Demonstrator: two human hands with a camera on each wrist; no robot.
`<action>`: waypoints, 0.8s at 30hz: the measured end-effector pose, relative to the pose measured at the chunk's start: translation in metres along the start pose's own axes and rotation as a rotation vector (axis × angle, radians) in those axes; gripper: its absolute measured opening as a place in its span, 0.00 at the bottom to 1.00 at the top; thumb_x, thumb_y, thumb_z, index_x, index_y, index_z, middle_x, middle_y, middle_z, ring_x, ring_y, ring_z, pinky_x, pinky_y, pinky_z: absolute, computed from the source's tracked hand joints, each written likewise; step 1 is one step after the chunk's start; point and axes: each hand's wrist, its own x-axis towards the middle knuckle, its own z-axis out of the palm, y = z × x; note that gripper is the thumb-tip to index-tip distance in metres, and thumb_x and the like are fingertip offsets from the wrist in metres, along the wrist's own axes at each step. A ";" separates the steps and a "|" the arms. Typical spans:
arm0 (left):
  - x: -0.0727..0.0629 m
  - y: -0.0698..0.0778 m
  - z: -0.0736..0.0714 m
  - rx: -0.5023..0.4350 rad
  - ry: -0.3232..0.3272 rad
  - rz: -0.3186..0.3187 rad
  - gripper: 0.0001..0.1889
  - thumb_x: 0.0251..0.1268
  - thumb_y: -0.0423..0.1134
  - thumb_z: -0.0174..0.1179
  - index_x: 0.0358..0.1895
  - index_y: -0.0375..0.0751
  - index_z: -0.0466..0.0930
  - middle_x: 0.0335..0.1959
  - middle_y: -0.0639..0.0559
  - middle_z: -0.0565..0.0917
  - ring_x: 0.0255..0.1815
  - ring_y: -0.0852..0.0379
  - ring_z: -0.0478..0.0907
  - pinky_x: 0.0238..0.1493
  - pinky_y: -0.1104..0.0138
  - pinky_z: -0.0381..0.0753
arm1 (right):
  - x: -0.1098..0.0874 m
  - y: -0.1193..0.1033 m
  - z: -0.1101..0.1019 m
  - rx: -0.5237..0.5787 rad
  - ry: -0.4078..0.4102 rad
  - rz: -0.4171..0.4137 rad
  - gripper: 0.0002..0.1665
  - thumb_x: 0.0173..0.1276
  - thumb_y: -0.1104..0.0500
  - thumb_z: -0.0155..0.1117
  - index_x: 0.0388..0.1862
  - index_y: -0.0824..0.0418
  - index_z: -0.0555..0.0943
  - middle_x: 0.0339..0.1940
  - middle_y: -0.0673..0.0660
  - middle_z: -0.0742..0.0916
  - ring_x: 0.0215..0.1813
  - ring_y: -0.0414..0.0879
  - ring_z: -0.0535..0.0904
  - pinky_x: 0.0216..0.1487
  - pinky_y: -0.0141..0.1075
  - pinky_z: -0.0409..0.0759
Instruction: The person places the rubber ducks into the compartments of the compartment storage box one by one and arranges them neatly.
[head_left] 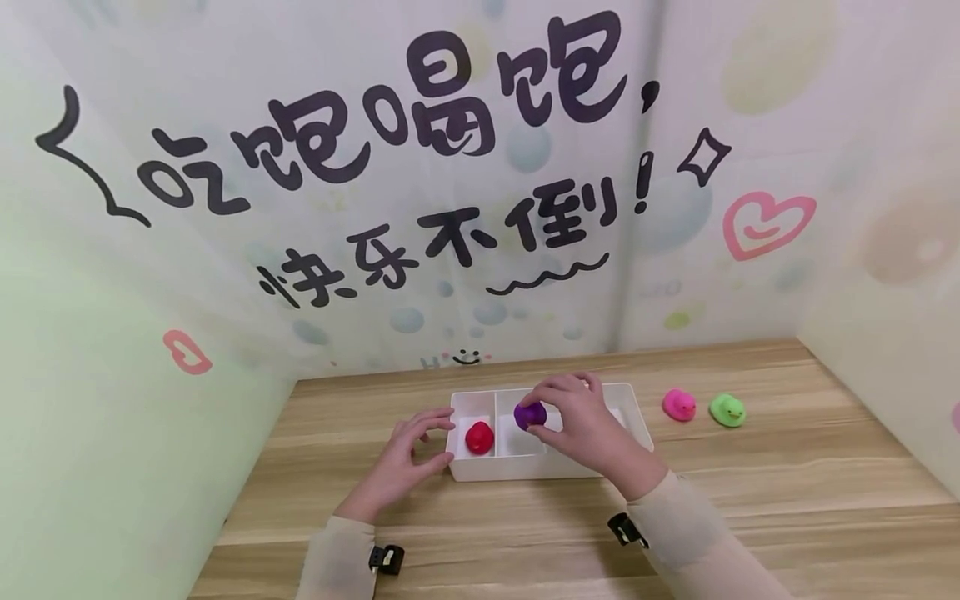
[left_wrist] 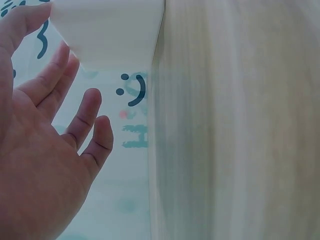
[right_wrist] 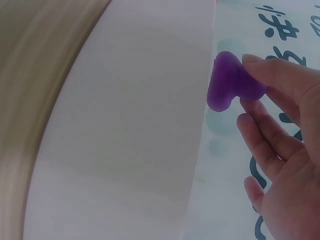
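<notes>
Your right hand (head_left: pixel 581 421) pinches a small, smooth purple toy (head_left: pixel 529 415) between thumb and fingers. The head view sets this toy over the long white rectangular tray (head_left: pixel 517 469), just right of the divider (head_left: pixel 496 425) nearest the left end. From there you cannot tell how high it hangs; the right wrist view shows it mostly against the printed sheet (right_wrist: pixel 200 210), just past the edge of the tray's wall. Only that view brings out its two rounded lobes and your remaining fingers, bent loosely and holding nothing.

Your left hand (head_left: pixel 405 458) is spread wide at the tray's left end, thumb near the front corner and fingers near the back one. The left wrist view shows what the head view hides: your palm, with the two outer fingers relaxed and apart from the tray.

Only the head view shows the rounded red toy (head_left: pixel 479 437) inside the left compartment, and the pink duck-shaped toy (head_left: pixel 679 405) and light green duck-shaped toy (head_left: pixel 727 410) side by side on the wood-grain table (head_left: pixel 517 542), right of the tray.
</notes>
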 end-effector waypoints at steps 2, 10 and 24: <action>0.000 0.000 0.000 -0.001 -0.001 -0.002 0.22 0.67 0.41 0.71 0.62 0.46 0.80 0.76 0.57 0.72 0.62 0.45 0.70 0.61 0.53 0.73 | 0.002 -0.001 0.002 -0.003 0.006 -0.012 0.19 0.53 0.59 0.85 0.43 0.51 0.89 0.47 0.50 0.89 0.57 0.51 0.80 0.67 0.60 0.60; 0.002 0.000 0.000 0.004 0.005 0.000 0.21 0.67 0.39 0.70 0.62 0.47 0.80 0.75 0.57 0.73 0.61 0.43 0.70 0.60 0.53 0.73 | 0.005 -0.003 0.008 -0.015 -0.014 -0.027 0.17 0.55 0.58 0.84 0.44 0.50 0.88 0.46 0.48 0.88 0.57 0.49 0.81 0.68 0.58 0.59; 0.000 -0.003 0.001 0.004 0.003 -0.042 0.21 0.67 0.42 0.70 0.63 0.52 0.80 0.76 0.61 0.72 0.62 0.49 0.69 0.61 0.53 0.72 | 0.009 0.001 0.023 -0.048 -0.060 -0.036 0.17 0.55 0.59 0.84 0.42 0.49 0.88 0.45 0.47 0.88 0.56 0.48 0.80 0.68 0.59 0.61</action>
